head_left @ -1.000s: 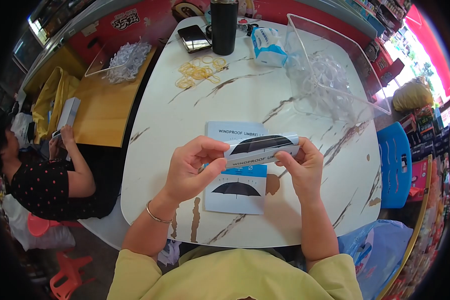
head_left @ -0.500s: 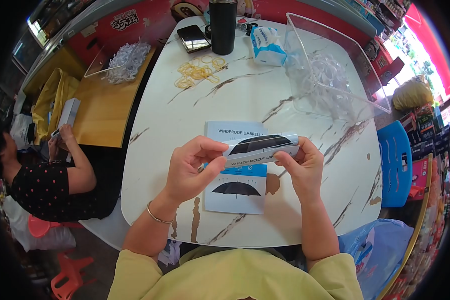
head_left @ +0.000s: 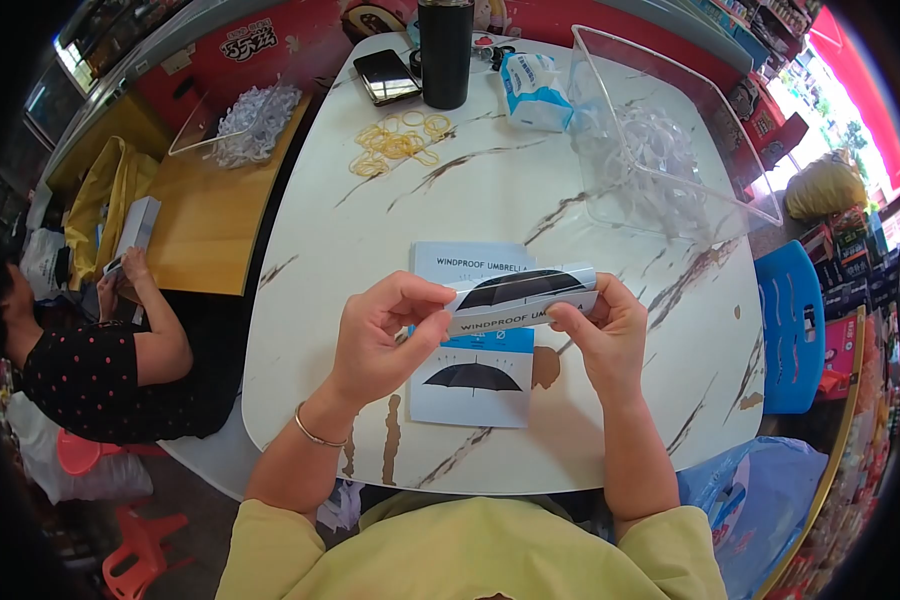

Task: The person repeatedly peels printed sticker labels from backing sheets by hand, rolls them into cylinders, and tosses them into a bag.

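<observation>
A glossy printed umbrella sheet (head_left: 523, 300), curved or folded over, is held up between both hands. My left hand (head_left: 395, 330) pinches its left end between thumb and fingers. At the right end, my right hand (head_left: 605, 325) grips it with the thumb in front and the fingers behind. Beneath, on the marble-patterned table (head_left: 320, 280), lies a flat printed umbrella card or stack (head_left: 470, 385), its middle covered by the held sheet. Whether the held piece has one layer or more, I cannot tell.
Toward the back are a phone (head_left: 388, 78), a black bottle (head_left: 447, 55), yellow rubber bands (head_left: 402, 143), a blue-white packet (head_left: 536, 92) and a clear bin (head_left: 660, 160) of clear strips. A blue chair (head_left: 790, 330) stands right. A person (head_left: 100, 370) sits left, handling something.
The held sheet has tilted very slightly, its lower printed face showing a little more. Both hands keep the same grip and place.
</observation>
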A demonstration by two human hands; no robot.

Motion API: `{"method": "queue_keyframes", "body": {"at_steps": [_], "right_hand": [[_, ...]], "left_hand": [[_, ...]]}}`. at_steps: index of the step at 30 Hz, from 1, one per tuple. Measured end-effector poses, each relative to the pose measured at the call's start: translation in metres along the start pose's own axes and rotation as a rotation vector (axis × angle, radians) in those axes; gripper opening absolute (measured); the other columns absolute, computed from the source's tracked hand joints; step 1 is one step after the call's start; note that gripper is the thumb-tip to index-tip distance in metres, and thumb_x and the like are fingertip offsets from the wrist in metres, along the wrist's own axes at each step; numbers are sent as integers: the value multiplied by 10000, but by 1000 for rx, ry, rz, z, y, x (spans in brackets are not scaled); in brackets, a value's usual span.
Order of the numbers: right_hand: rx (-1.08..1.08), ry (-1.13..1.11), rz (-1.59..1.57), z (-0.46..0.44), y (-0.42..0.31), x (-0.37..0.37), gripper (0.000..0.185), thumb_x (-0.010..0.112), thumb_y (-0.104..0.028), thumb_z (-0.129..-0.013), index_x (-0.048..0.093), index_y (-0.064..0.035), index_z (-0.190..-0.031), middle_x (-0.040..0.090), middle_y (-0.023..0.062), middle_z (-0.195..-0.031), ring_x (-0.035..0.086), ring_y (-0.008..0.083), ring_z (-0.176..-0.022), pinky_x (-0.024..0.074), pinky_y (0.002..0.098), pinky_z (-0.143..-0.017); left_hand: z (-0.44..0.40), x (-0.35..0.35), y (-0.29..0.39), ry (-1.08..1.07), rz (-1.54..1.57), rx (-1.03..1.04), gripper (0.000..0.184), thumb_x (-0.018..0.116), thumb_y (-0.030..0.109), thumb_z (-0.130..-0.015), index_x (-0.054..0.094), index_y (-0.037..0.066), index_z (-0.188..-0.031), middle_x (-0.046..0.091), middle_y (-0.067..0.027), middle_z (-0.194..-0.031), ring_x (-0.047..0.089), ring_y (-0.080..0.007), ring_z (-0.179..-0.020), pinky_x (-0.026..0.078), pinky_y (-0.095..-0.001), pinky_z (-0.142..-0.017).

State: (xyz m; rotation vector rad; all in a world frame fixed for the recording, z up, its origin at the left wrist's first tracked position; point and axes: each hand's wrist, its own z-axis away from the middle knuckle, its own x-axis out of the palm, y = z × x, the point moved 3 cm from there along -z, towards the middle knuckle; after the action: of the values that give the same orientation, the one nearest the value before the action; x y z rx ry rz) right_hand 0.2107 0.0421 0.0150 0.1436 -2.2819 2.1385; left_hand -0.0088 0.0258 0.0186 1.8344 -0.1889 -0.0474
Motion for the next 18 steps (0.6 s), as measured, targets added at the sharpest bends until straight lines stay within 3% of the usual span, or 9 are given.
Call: {"method": "queue_keyframes", "body": {"at_steps": [18], "right_hand": [[6,-66,-6,0,-2,1,220,644,21,-782,553,66,-977,637,98,-900,610,120,-833,524,256,-737]], "left_hand": [[0,-4,-3,47,-63,64,134,566,-88,-791,582,-23,-908,617,-52,-791,609,-80,-726,513,-202,-649]]}}
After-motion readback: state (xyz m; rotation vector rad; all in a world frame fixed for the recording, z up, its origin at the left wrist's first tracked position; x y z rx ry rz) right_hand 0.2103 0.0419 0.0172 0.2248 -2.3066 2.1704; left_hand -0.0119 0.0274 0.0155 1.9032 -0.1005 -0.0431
